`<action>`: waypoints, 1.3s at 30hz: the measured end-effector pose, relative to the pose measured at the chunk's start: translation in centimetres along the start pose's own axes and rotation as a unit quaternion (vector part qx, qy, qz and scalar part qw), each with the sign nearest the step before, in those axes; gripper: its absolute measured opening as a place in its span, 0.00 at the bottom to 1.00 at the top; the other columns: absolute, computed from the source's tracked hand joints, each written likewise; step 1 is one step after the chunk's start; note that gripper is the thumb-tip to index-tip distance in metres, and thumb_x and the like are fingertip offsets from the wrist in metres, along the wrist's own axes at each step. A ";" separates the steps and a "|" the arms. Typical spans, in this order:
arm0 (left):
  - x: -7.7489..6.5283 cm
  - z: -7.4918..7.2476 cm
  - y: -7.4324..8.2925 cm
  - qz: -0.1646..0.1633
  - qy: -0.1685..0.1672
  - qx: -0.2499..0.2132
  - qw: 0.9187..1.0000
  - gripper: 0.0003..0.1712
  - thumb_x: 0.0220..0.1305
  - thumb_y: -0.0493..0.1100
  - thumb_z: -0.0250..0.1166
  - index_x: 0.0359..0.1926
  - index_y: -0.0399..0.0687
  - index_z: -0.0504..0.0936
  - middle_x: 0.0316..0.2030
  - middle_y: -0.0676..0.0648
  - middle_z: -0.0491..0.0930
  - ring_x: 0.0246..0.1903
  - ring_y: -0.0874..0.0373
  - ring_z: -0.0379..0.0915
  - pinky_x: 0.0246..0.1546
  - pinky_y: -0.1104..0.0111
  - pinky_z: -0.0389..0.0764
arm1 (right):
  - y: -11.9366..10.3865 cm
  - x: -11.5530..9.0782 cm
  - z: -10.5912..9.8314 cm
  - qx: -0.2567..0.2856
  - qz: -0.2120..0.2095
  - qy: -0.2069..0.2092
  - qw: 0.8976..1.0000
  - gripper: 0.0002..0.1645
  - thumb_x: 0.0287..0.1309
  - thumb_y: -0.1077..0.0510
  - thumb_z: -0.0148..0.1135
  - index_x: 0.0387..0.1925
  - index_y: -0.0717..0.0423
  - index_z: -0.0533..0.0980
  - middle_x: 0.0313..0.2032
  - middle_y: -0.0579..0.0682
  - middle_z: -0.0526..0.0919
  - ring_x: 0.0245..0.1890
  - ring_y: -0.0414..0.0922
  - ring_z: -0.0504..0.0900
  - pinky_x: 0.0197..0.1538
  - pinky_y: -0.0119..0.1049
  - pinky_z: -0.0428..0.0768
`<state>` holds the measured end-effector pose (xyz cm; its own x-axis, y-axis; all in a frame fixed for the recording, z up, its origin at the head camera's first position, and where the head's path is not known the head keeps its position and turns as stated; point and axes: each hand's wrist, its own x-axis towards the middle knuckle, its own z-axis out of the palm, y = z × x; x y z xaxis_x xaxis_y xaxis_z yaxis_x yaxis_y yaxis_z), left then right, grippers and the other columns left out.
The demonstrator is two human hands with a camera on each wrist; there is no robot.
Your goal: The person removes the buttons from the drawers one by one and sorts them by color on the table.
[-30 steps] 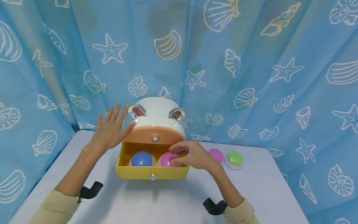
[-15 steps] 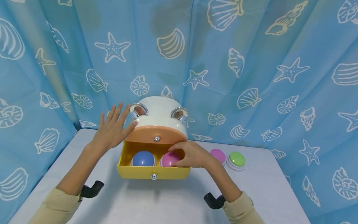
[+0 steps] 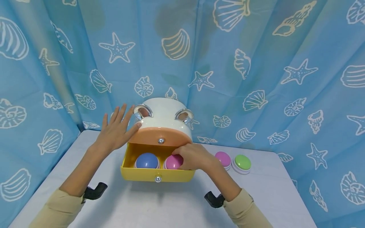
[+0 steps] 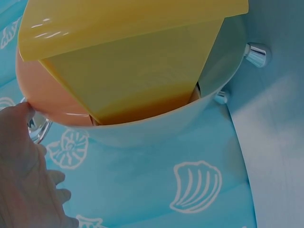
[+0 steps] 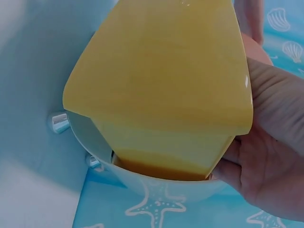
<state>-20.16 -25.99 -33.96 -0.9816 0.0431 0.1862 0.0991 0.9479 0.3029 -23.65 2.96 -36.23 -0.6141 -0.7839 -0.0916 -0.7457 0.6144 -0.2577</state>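
My right hand (image 3: 195,156) reaches over the right side of the pulled-out yellow drawer (image 3: 139,174). Its curled thumb and index finger grip a pink dome button (image 3: 174,162) from the right, hiding part of it. In the right wrist view, other fingers (image 5: 229,173) lie along the outside of the drawer's side wall. A blue dome button (image 3: 146,161) sits to the left in the same drawer. With fingers spread, my left hand (image 3: 114,133) has its thumb against the left of the white, animal-faced drawer box (image 3: 163,110), by one silver ring eye.
Another pink dome button (image 3: 223,159) and a green one (image 3: 242,162), both with pale bases, stand on the white table (image 3: 271,190) right of the box. An orange upper drawer (image 3: 161,135) is closed. Behind hangs a blue shell-print curtain (image 3: 216,63).
My right thumb and fingers have closed in around the right side of the pink button in the drawer. My left hand keeps its place at the box; the head view has shifted slightly.
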 end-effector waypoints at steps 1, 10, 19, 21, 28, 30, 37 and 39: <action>0.0 0.0 0.0 -0.001 0.000 0.001 1.000 0.47 0.74 0.68 0.41 0.80 0.49 0.38 0.78 0.35 0.33 0.75 0.35 0.23 0.65 0.36 0.22 | -0.1 0.1 0.0 -0.005 0.003 -0.003 1.000 0.27 0.46 0.47 0.80 0.50 0.50 0.84 0.34 0.39 0.83 0.37 0.40 0.77 0.39 0.31 0.78; 0.0 0.0 0.0 -0.002 0.001 0.004 1.000 0.47 0.74 0.68 0.42 0.80 0.48 0.39 0.78 0.35 0.33 0.75 0.35 0.24 0.65 0.36 0.22 | -0.4 0.7 -0.2 -0.049 0.010 -0.021 0.999 0.26 0.47 0.47 0.79 0.48 0.50 0.84 0.29 0.39 0.81 0.33 0.40 0.77 0.36 0.32 0.78; 0.0 0.1 0.0 -0.005 0.004 0.005 1.000 0.47 0.73 0.68 0.42 0.80 0.48 0.39 0.78 0.36 0.33 0.75 0.35 0.23 0.65 0.36 0.22 | -0.7 0.7 0.0 -0.063 0.031 -0.014 0.997 0.25 0.47 0.45 0.79 0.45 0.51 0.84 0.26 0.39 0.80 0.32 0.40 0.77 0.35 0.32 0.77; 0.0 0.1 0.0 -0.005 0.005 0.007 1.000 0.47 0.73 0.68 0.42 0.80 0.48 0.40 0.78 0.35 0.33 0.75 0.35 0.24 0.65 0.35 0.22 | -0.9 0.8 0.1 -0.072 0.034 -0.015 0.997 0.24 0.47 0.46 0.79 0.45 0.51 0.84 0.25 0.39 0.79 0.31 0.40 0.77 0.35 0.32 0.77; 0.0 0.1 0.1 -0.006 0.004 0.008 1.000 0.47 0.73 0.68 0.42 0.80 0.49 0.40 0.78 0.36 0.33 0.75 0.35 0.24 0.65 0.36 0.22 | -0.8 0.5 0.3 -0.049 0.028 0.005 0.998 0.24 0.46 0.47 0.80 0.44 0.52 0.83 0.28 0.40 0.81 0.33 0.41 0.77 0.36 0.32 0.78; 0.0 0.2 0.1 -0.007 0.004 0.009 1.000 0.47 0.73 0.68 0.42 0.80 0.49 0.40 0.78 0.36 0.34 0.75 0.35 0.24 0.66 0.36 0.22 | -0.7 0.3 0.4 -0.028 0.024 0.016 0.999 0.26 0.45 0.46 0.80 0.45 0.52 0.83 0.30 0.41 0.82 0.34 0.41 0.78 0.36 0.32 0.78; 0.0 0.0 0.1 -0.005 0.002 0.008 1.000 0.47 0.73 0.68 0.41 0.80 0.49 0.39 0.78 0.36 0.33 0.75 0.35 0.25 0.65 0.36 0.22 | -0.7 0.0 0.6 0.011 0.011 0.048 0.999 0.29 0.45 0.45 0.80 0.48 0.53 0.83 0.34 0.42 0.85 0.37 0.41 0.80 0.38 0.33 0.80; 0.0 0.0 0.1 -0.006 0.001 0.008 1.000 0.47 0.73 0.68 0.41 0.80 0.49 0.39 0.78 0.36 0.33 0.75 0.34 0.25 0.65 0.36 0.22 | -0.7 -0.2 0.7 0.023 0.018 0.055 0.998 0.30 0.44 0.46 0.80 0.49 0.52 0.82 0.36 0.42 0.84 0.38 0.42 0.80 0.39 0.34 0.81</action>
<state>-20.16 -25.95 -33.92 -0.9824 0.0305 0.1843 0.0840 0.9533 0.2902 -22.86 2.60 -36.68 -0.6672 -0.7448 0.0037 -0.7111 0.6355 -0.3008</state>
